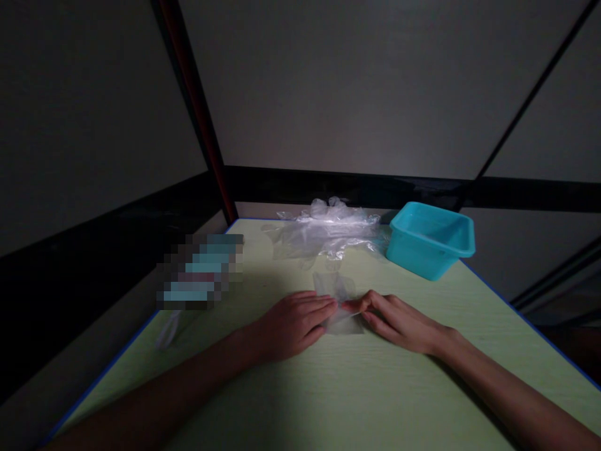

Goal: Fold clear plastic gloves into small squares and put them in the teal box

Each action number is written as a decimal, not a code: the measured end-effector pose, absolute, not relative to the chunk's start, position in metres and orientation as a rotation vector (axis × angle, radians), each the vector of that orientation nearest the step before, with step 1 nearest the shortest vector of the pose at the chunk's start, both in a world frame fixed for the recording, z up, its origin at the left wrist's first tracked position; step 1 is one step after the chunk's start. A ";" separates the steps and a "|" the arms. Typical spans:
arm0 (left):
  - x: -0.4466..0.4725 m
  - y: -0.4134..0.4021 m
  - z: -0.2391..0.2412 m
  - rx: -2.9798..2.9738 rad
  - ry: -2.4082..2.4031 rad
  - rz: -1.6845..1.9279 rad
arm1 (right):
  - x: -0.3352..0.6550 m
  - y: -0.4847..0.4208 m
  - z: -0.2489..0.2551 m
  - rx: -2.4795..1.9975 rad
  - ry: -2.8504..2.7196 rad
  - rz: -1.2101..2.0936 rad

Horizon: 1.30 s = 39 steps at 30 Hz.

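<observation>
A thin clear disposable plastic glove [346, 324], apparently folded, lies on the table between my hands at the middle of the head view. My left hand [295, 322] rests flat over its left side, fingers stretched out together and tips on the film. From the right, my right hand [392, 319] pinches an edge of the glove between thumb and bent fingers, lifting a narrow flap slightly. Just beyond my hands is a loose heap of clear plastic gloves [323, 235], crumpled and shiny. Part of the held glove is hidden under my fingers.
A turquoise plastic basin [422, 250] stands at the back right corner of the pale green table [319, 401]. At the left edge lies a blurred-out flat object [201, 272] with a pale strap loop [168, 330]. Walls close in behind and left.
</observation>
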State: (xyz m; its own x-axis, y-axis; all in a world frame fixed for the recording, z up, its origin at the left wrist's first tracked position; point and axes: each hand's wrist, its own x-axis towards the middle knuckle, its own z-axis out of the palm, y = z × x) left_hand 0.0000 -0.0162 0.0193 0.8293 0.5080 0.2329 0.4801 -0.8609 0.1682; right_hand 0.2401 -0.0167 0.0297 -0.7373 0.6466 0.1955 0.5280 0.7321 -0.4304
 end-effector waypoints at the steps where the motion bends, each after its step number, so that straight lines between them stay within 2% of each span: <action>1: 0.000 -0.016 0.020 2.910 0.784 0.419 | 0.240 -0.016 0.031 -0.862 -2.632 0.478; 8: -0.005 -0.017 0.023 2.936 0.694 0.378 | 0.240 -0.014 0.042 -0.517 -2.804 0.295; 22: -0.005 -0.018 0.030 2.845 0.435 0.223 | 0.244 -0.015 0.042 -0.553 -2.842 0.101; 39: -0.003 -0.017 0.030 2.837 0.408 0.155 | 0.241 -0.021 0.043 -0.527 -2.994 -0.285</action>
